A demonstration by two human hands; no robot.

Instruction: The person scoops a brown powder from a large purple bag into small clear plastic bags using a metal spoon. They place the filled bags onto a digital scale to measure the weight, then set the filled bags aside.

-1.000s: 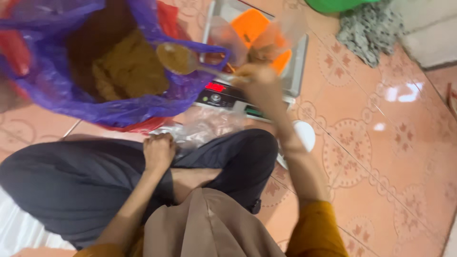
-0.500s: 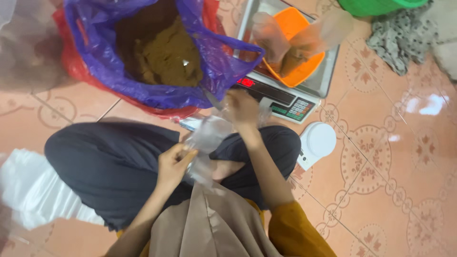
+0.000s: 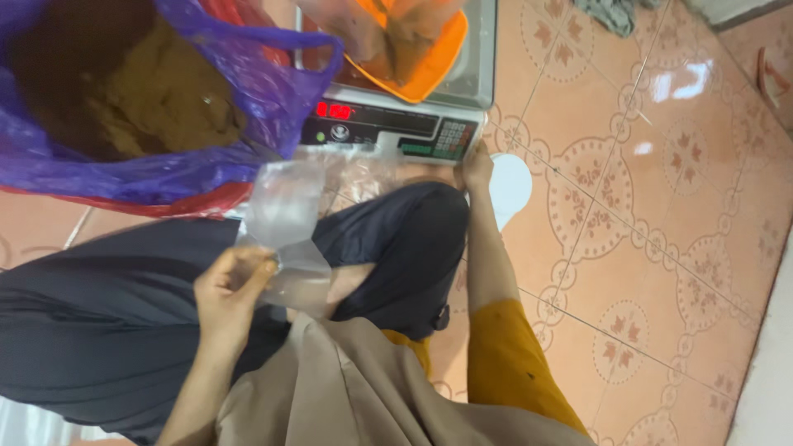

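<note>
Single head view, steeply downward, close above lap, scale (image 3: 396, 124) and tiled floor (image 3: 644, 215).

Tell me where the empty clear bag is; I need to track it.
In the head view, left of centre: the clear bag is pinched in the left hand, over the lap, below the purple bag.
</note>
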